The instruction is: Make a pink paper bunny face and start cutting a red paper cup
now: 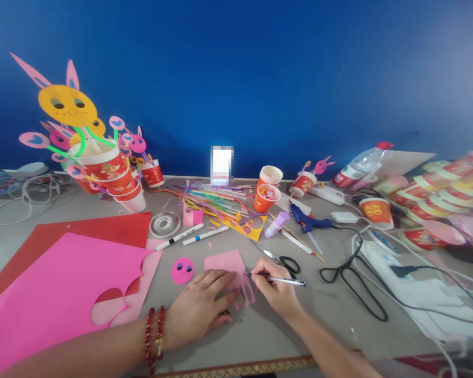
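My left hand (207,299) lies flat with fingers stretched over the left part of a light pink paper piece (224,259), pressing it to the table. Cut-out gaps show along the paper's lower edge. In my right hand (276,286) is a pen (291,281) with a clear barrel, its tip at the paper's right edge. Just left of the paper rests a bright pink paper circle (182,271) with eyes and a smile. Scissors (278,257) with black handles lie beyond my right hand, blades toward the paper.
Large pink paper (71,283) and red paper (98,233) cover the left side. Two markers (205,235), a tape roll (164,224), a glue stick (277,224) and a blue glue gun (309,220) lie farther back. A black cord (355,278) loops at right. Decorated paper cups (110,170) stand at left.
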Available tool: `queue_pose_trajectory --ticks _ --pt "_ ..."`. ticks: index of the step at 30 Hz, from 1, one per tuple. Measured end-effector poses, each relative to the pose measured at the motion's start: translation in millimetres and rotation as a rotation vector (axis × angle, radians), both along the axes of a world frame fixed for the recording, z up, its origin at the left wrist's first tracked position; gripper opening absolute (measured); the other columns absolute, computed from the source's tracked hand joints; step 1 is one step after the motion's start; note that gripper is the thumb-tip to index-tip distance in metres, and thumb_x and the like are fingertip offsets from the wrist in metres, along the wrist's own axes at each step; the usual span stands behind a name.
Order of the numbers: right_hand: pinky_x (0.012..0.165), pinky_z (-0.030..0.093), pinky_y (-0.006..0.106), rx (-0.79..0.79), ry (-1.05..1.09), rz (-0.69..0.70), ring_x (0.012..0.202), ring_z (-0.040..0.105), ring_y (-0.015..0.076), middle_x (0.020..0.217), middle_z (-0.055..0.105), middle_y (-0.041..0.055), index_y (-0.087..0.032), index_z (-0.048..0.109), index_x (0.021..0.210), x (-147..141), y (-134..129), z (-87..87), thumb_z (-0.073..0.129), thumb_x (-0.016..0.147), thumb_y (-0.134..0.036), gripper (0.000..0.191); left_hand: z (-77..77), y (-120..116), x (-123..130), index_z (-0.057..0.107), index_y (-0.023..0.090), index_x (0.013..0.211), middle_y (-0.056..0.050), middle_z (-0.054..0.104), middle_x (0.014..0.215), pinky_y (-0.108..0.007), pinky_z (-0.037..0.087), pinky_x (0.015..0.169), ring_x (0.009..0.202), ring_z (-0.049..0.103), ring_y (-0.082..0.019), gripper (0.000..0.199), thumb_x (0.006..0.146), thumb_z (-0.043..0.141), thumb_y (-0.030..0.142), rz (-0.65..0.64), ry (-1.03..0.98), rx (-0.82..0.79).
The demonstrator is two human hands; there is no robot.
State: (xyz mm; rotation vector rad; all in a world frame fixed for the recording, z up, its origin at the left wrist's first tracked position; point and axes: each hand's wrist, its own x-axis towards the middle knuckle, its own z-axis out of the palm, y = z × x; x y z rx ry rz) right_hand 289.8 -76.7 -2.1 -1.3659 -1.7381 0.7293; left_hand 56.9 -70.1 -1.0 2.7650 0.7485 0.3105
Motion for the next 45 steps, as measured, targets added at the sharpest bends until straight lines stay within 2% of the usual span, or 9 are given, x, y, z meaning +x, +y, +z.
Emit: queue_pose_trajectory --ticks 5,8,10,12,16,24,31,38,45 --pt "0.048 0.04 0.023 0.033 0.009 -0.025 0.049 0.052 0.0127 0.057 0.055 -0.003 -0.021 0.056 0.073 1.8 -0.6 1.1 0.051 0.084 -0.018 0.012 4.9 1.7 -0.2 0.055 0.023 0.124 -0.007 0.052 0.139 -0.043 0.04 0.104 0.125 0.047 -0.027 0.032 0.094 0.055 0.034 0.005 -0.11 -0.077" --pt "0.065 0.05 0.027 0.076 -0.013 -0.037 0.071 0.065 0.0181 0.078 0.069 0.0033 -0.021 0.061 0.1 3.9 -0.2 2.0 0.05 0.092 -0.022 0.014 10.9 4.1 -2.5 0.057 0.02 0.116 -0.009 0.062 0.123 -0.038 0.043 0.099 0.113 0.055 -0.022 0.022 0.097 0.047 0.024 0.044 -0.28 -0.142" --pt "0.08 0.051 0.031 0.125 -0.066 -0.015 0.089 0.067 0.0217 0.095 0.072 0.006 -0.023 0.061 0.113 4.5 1.5 2.7 0.048 0.095 -0.023 0.022 14.0 6.8 -5.4 0.057 0.019 0.109 -0.009 0.067 0.108 -0.036 0.046 0.093 0.102 0.059 -0.02 0.019 0.097 0.042 0.019 0.099 -0.383 -0.143" --pt "0.087 0.049 0.035 0.169 -0.117 0.024 0.097 0.065 0.0235 0.102 0.072 0.0064 -0.025 0.062 0.113 4.4 4.0 3.6 0.047 0.096 -0.024 0.023 15.8 10.0 -8.8 0.057 0.019 0.104 -0.007 0.067 0.099 -0.034 0.047 0.087 0.096 0.061 -0.02 0.02 0.097 0.039 0.016 0.17 -0.434 -0.116" --pt "0.082 0.051 0.035 0.188 -0.147 0.099 0.092 0.065 0.0225 0.099 0.072 0.006 -0.025 0.065 0.11 3.0 7.6 5.1 0.045 0.098 -0.025 0.023 17.0 16.9 -14.1 0.058 0.02 0.103 -0.005 0.068 0.093 -0.032 0.049 0.08 0.088 0.063 -0.019 0.021 0.096 0.039 0.017 0.271 -0.433 -0.073" --pt "0.084 0.051 0.035 0.195 -0.164 0.071 0.094 0.066 0.0225 0.1 0.072 0.0055 -0.025 0.066 0.107 4.0 7.8 0.9 0.049 0.097 -0.026 0.02 24.6 28.4 -22.4 0.058 0.021 0.099 -0.002 0.07 0.085 -0.027 0.049 0.07 0.075 0.065 -0.017 0.014 0.092 0.046 0.017 0.369 -0.453 -0.01" --pt "0.082 0.053 0.034 0.171 -0.113 0.065 0.092 0.068 0.0225 0.098 0.073 0.0066 -0.024 0.066 0.11 3.5 5.8 -1.3 0.047 0.098 -0.03 0.023 22.7 23.4 -26.7 0.056 0.02 0.111 -0.006 0.067 0.095 -0.034 0.048 0.083 0.09 0.062 -0.02 0.028 0.091 0.04 0.011 0.269 -0.403 0.019" --pt "0.075 0.055 0.03 0.026 -0.01 0.062 0.082 0.07 0.0205 0.086 0.073 0.0049 -0.024 0.062 0.116 5.0 3.4 -4.5 0.041 0.101 -0.032 0.027 21.6 22.1 -18.3 0.062 0.017 0.098 -0.009 0.065 0.112 -0.044 0.04 0.103 0.105 0.059 -0.023 0.025 0.084 0.045 0.004 0.119 -0.093 0.143" --pt "0.078 0.052 0.032 0.124 -0.171 0.054 0.082 0.069 0.0213 0.092 0.073 0.0054 -0.024 0.066 0.107 2.6 4.4 0.9 0.045 0.098 -0.027 0.022 17.5 17.6 -12.9 0.062 0.017 0.107 -0.01 0.064 0.117 -0.044 0.044 0.099 0.112 0.056 -0.025 0.025 0.086 0.052 0.009 0.111 0.02 0.135"
